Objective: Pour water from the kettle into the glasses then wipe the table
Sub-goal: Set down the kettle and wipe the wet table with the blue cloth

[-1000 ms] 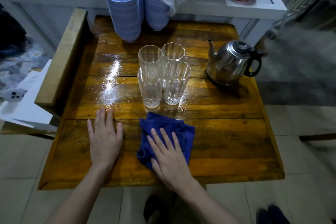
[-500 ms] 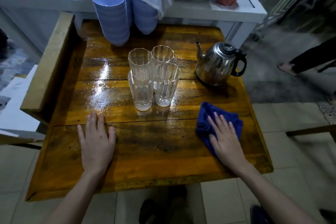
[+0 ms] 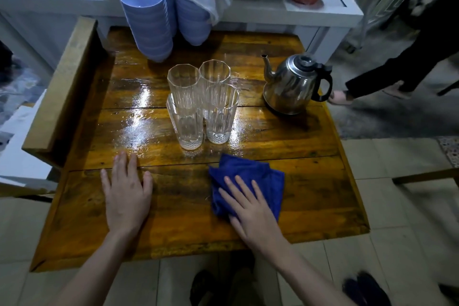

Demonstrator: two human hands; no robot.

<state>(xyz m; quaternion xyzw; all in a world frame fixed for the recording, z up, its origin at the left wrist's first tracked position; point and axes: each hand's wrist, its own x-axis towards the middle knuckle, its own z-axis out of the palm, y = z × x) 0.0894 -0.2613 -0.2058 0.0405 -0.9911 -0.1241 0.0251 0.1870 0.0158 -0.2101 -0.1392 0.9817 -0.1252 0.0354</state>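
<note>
Wiping looks half done: my right hand (image 3: 255,213) presses the cloth (image 3: 248,171) flat-fingered at lower centre, left hand (image 3: 126,196) flat on the table (image 3: 310,206), wet sheen beside the glasses (image 3: 221,112) left to wipe

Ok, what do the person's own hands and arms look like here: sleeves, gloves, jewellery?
Bare hands: neither the left hand nor the right hand wears a glove, and no ring shows. The left forearm and right forearm are uncovered down to the picture's lower edge; no sleeve, watch or bracelet is in view.
</note>
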